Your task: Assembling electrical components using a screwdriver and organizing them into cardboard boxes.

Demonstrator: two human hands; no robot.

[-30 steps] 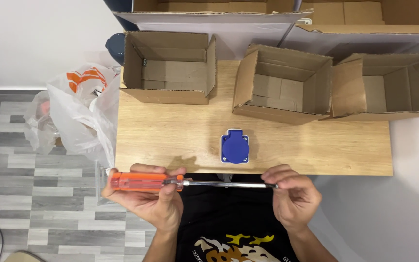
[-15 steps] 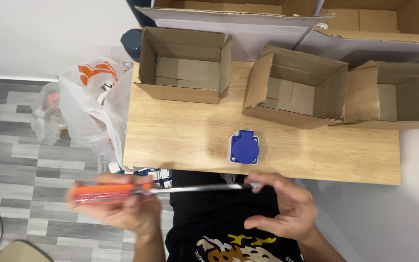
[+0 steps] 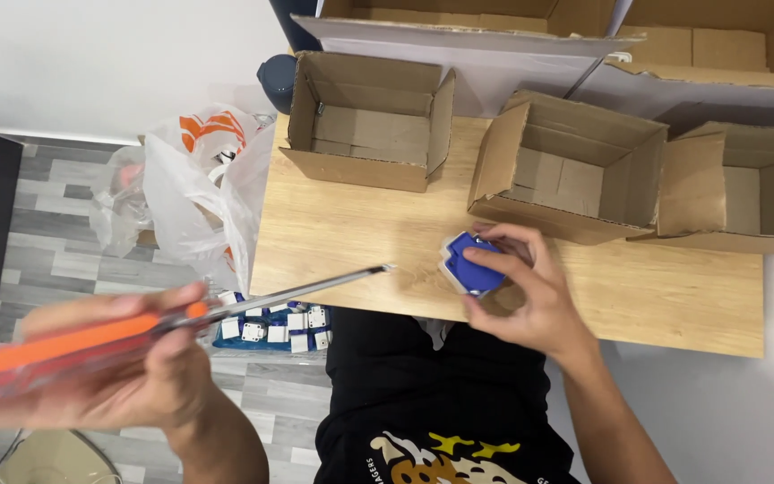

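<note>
My left hand [image 3: 136, 376] grips an orange-handled screwdriver [image 3: 91, 336] low at the left, off the table; its long metal shaft points up and right, the tip reaching the wooden table's near edge. My right hand [image 3: 521, 291] is closed around a small blue and white socket part [image 3: 469, 264], tilted up off the wooden table [image 3: 360, 251] in front of the middle cardboard box.
Three open cardboard boxes stand along the table's back: left [image 3: 369, 121], middle [image 3: 575, 170], right [image 3: 745, 193]. A white plastic bag [image 3: 199, 193] hangs by the table's left side. Several blue and white parts [image 3: 275, 327] lie on the floor below. Larger boxes sit behind.
My right hand let go of the screwdriver shaft and moved up to take hold of the blue socket part. My left hand swung the screwdriver down and left.
</note>
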